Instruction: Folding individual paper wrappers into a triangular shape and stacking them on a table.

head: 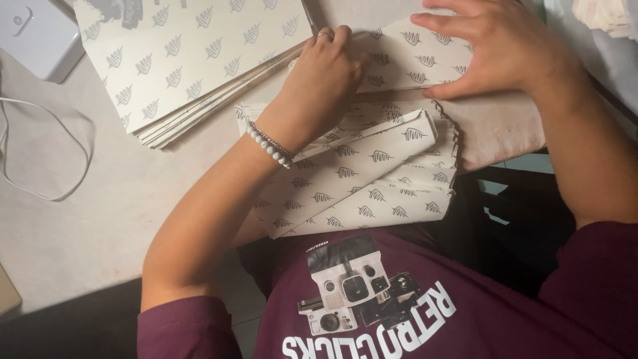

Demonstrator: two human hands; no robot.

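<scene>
**Both hands pressing printed paper on the counter**

Left hand (319, 86) lies curled, fingers bent and pressed down on the folded paper (412, 60) at its left edge; not gripping, more a loose fist pushing flat. Ring on one finger, a bead bracelet (269, 144) at the wrist. Right hand (492, 46) is open, fingers spread, palm down on the same folded paper, upper right of the view.

The folded paper is cream with a small grey leaf print. It sits at the far edge of a pile of folded pieces (365, 179) of the same print, which lies on the counter (100, 219) right in front of the person, its near edge overhanging toward the body. A brown cloth (498, 129) lies under the right side of the pile.

To the left, a stack of flat sheets (193, 60), same leaf print, edges fanned, just beside the left hand. Further left, a white box (36, 36) at the corner and a thin white cable (40, 153) looping over the counter.

The person wears a maroon shirt (465, 319) with a camera picture on it.
</scene>
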